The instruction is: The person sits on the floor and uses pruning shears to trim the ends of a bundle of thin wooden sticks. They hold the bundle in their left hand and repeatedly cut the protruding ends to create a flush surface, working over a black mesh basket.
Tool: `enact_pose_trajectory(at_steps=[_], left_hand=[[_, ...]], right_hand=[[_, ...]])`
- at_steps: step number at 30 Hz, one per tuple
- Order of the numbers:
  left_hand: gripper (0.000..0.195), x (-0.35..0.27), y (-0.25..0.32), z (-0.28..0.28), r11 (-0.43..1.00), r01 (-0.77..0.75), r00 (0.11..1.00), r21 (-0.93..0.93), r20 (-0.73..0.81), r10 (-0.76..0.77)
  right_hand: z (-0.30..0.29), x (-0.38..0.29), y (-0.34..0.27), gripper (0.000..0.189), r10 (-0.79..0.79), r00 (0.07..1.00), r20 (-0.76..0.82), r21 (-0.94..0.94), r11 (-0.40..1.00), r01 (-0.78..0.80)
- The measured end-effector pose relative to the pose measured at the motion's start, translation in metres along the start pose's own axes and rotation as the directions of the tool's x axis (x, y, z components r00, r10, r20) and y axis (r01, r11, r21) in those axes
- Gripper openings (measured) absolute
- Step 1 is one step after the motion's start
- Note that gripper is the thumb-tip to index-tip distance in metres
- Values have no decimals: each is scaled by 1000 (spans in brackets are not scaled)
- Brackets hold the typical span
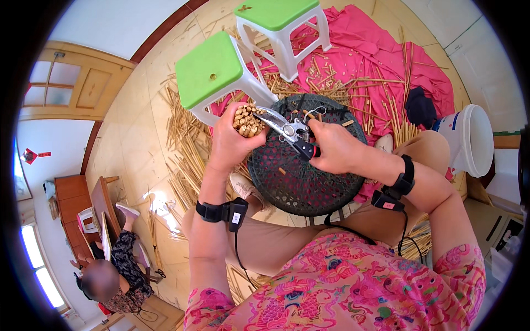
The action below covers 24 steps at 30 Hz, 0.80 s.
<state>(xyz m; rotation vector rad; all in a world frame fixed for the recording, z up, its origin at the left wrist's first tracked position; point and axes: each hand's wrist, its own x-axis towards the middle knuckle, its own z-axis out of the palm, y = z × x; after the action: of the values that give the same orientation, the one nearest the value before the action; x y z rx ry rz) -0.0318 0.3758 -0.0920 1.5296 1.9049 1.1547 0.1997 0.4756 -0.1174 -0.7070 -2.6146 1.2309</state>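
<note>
My left hand (235, 140) grips a tight bundle of straw-coloured stalks (248, 121), their cut ends facing up. My right hand (337, 145) is closed around the black and red handles of a pair of pruning shears (287, 129). The shears' blades reach the right edge of the bundle's cut ends; whether they bite on a stalk cannot be told. Beneath both hands is a round dark table or stand covered in green netting (306, 186), with a few short stalk pieces and a loop of wire on it.
Two green-topped white stools (211, 70) stand beyond the netted stand. Stalks and cut bits lie over a pink cloth (360, 37) and the tiled floor (136, 145). A white bucket (480, 140) is at the right. Another person (128, 273) sits at the lower left.
</note>
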Motion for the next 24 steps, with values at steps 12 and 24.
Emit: enact_pose_trajectory(at_steps=[12,24], left_hand=[[48,1,-5,-24,999,-31,999,-37,35,32],[61,5,-9,-29,968,65,990,-241,140,-31]], right_hand=[[-10,-2,18,29,30,999,37,44,999,-31],[-5,1,11,72,-122,972,-203,25,991,130]])
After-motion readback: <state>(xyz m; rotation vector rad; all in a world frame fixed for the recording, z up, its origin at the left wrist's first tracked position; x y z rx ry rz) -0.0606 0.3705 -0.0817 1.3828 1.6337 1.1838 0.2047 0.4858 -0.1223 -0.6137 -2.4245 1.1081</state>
